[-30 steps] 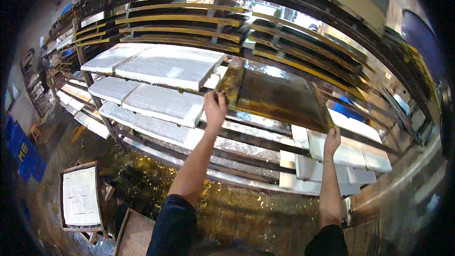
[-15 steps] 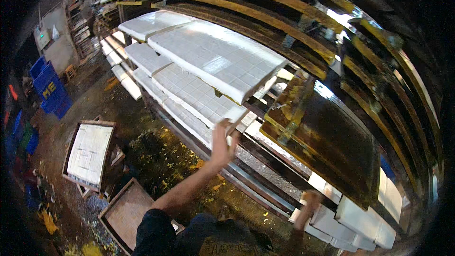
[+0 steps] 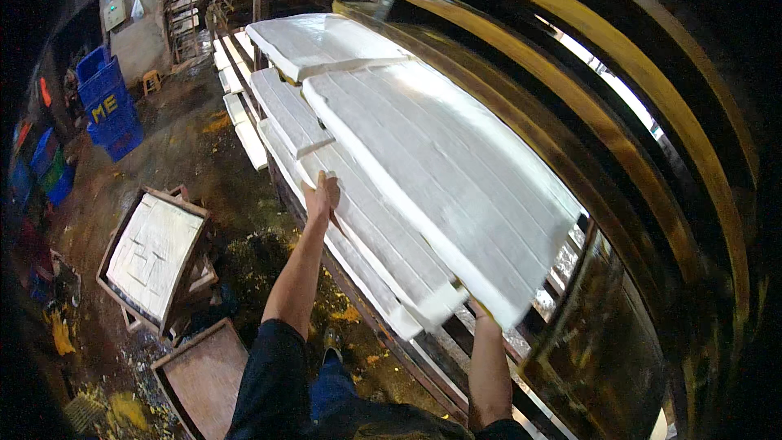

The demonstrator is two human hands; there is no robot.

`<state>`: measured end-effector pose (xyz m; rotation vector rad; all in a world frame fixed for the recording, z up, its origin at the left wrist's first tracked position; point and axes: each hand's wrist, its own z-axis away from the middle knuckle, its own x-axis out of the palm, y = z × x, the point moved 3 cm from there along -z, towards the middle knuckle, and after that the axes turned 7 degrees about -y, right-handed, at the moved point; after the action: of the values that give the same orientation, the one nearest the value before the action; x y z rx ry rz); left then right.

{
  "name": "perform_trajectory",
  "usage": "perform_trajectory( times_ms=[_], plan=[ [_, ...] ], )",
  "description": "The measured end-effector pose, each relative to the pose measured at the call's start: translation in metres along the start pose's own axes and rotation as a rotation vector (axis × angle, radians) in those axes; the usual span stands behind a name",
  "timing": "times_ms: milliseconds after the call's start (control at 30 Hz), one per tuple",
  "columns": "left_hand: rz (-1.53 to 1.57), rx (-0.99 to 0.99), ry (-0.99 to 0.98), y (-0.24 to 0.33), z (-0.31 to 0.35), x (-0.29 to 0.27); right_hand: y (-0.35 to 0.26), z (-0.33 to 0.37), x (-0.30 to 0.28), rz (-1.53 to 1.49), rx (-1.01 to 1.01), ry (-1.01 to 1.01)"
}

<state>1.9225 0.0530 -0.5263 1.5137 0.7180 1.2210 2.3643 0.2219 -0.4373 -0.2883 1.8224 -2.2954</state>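
Observation:
Large white slabs scored with lines, looking like tofu, lie on a slatted rack. The widest upper slab [image 3: 448, 171] overhangs a lower slab [image 3: 383, 236]. My left hand [image 3: 322, 195] is at the near edge of the lower slab, fingers closed; a thin brown strip shows just below it, and I cannot make out what it is. Reaching up from the lower edge, my right hand [image 3: 486, 319] is at the near right corner of the upper slab, its fingers hidden beneath. A smaller scored slab [image 3: 289, 110] and another upper slab [image 3: 326, 41] lie farther left.
Curved-looking yellowish rails [image 3: 521, 57] run behind the slabs. A dark board [image 3: 599, 318] leans at the right. To the left stand a framed white slab [image 3: 155, 253] on a stand, a shallow wooden tray [image 3: 208, 375] and blue crates [image 3: 106, 102]. The floor [image 3: 175, 147] looks wet and littered.
My view has shifted closer to the upper slab. My left hand has moved left along the lower slab; my right hand has risen from low at the right to the upper slab's corner.

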Motion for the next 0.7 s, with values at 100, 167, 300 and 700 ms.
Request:
perform_trajectory(
  times_ms=[100,167,300,700],
  plan=[
    [-0.098,0.064,0.183,0.003,-0.038,-0.034,0.011,-0.011,0.030,-0.124,0.014,-0.049],
    [-0.032,-0.024,0.131,0.005,0.012,0.022,0.017,-0.012,-0.015,-0.132,0.013,0.037],
    [0.067,-0.110,0.094,0.065,0.068,0.032,0.020,0.009,-0.037,-0.195,0.033,0.069],
    [-0.703,0.430,-0.448,0.114,-0.006,0.034,0.011,0.037,-0.060,-0.223,0.132,0.189]
  ],
)
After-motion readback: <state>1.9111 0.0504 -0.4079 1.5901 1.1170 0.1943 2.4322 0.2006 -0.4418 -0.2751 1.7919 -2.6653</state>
